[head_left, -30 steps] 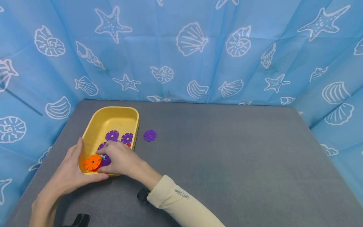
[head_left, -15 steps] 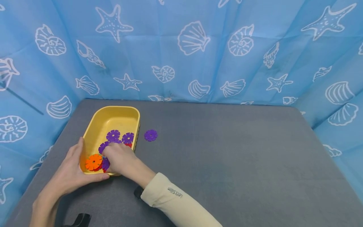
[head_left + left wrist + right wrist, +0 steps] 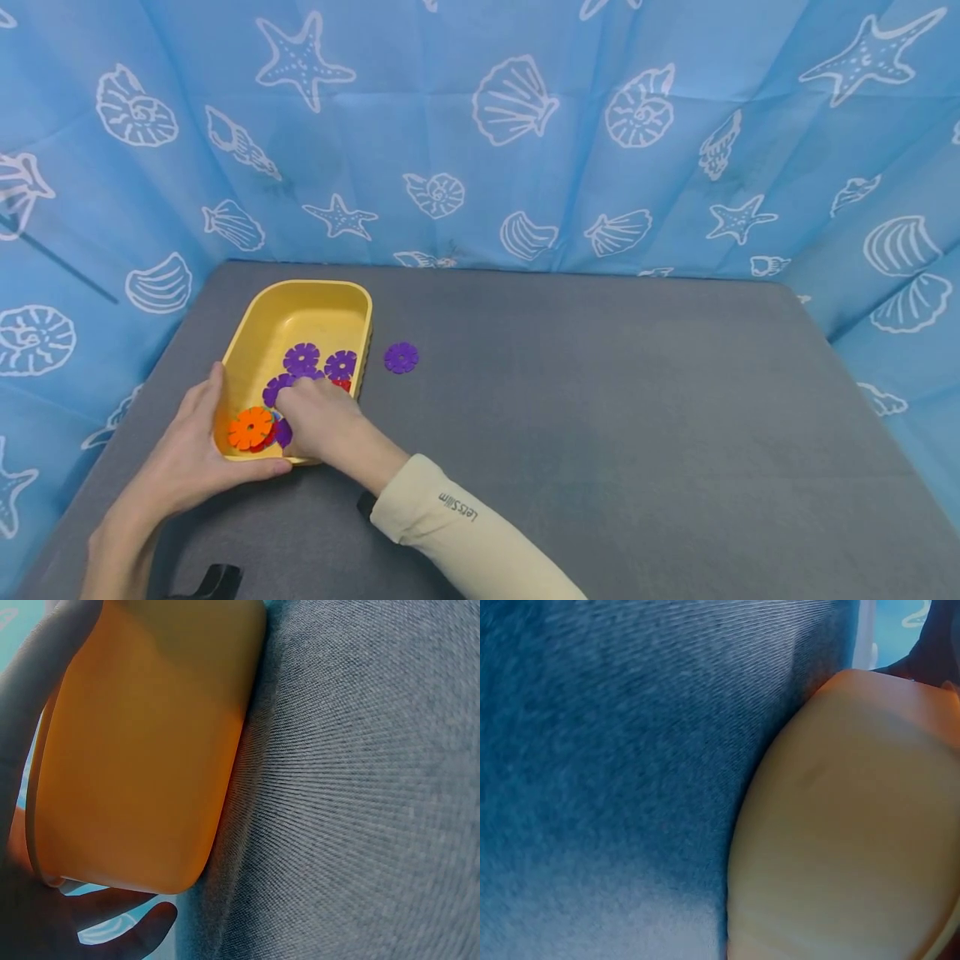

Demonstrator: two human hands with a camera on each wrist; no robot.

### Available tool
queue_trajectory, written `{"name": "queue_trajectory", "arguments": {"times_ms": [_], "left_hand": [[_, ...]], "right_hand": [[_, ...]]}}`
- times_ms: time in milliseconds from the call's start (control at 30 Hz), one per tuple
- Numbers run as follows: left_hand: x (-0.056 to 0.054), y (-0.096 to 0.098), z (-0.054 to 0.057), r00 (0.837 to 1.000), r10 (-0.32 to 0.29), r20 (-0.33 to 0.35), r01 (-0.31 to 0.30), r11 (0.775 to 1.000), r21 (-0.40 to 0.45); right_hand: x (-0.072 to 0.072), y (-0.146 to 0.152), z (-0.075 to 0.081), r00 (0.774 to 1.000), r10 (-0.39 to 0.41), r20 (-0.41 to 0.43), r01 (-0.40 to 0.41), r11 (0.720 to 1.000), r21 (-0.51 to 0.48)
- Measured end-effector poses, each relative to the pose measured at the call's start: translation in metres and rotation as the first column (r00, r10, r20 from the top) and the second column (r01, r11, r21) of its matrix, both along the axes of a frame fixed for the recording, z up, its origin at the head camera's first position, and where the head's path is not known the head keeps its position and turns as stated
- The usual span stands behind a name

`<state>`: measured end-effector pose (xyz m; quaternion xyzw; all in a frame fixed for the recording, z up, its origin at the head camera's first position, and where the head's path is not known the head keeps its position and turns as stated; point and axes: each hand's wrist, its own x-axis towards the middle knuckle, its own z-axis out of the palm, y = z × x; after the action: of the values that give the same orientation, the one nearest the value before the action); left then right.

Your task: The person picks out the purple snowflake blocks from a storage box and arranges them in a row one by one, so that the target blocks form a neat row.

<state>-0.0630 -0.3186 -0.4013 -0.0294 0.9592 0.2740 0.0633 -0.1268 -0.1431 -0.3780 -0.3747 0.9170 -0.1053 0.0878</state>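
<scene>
A yellow plastic bin (image 3: 360,310) stands on the grey table at the left, with several flat notched discs inside. Purple discs (image 3: 302,358) lie around its middle, an orange disc (image 3: 251,428) in the near left corner, and bits of red and blue show beside it. My left hand (image 3: 183,454) grips that corner from outside, thumb along the near wall and fingers along the left wall; the left wrist view shows the bin's outer wall (image 3: 142,757) close up. My right hand (image 3: 324,421) reaches into the bin, knuckles up; its fingertips and anything between them are hidden.
A single purple disc (image 3: 401,357) lies on the table (image 3: 600,417) just right of the bin. A blue curtain (image 3: 465,150) with white shells and starfish hangs behind and at both sides. Part of a black device (image 3: 217,581) shows near the bottom edge.
My right hand has dipped into the discs, and its thumb and fingers, seen spread apart a second ago, are now tucked out of sight. The left hand and bin stay in place.
</scene>
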Motion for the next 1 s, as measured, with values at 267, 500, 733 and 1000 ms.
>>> {"name": "queue_trajectory", "arguments": {"times_ms": [267,500,733,1000], "left_hand": [[0.000,0.001,0.001,1.000,-0.003,0.003,0.003,1.000,0.000],[0.000,0.001,0.003,1.000,-0.011,0.016,0.012,1.000,-0.012],[0.001,-0.001,0.003,1.000,-0.010,0.008,0.010,1.000,-0.003],[0.001,-0.001,0.001,1.000,-0.012,0.008,0.012,1.000,0.004]], "right_hand": [[-0.001,0.002,-0.002,1.000,0.008,-0.022,-0.009,1.000,-0.027],[-0.001,0.005,-0.003,1.000,0.020,-0.020,-0.022,0.995,-0.099],[-0.002,0.012,-0.007,0.997,0.022,-0.076,-0.042,0.960,-0.276],[-0.001,0.021,-0.007,1.000,-0.021,-0.021,0.011,0.914,-0.405]]}}
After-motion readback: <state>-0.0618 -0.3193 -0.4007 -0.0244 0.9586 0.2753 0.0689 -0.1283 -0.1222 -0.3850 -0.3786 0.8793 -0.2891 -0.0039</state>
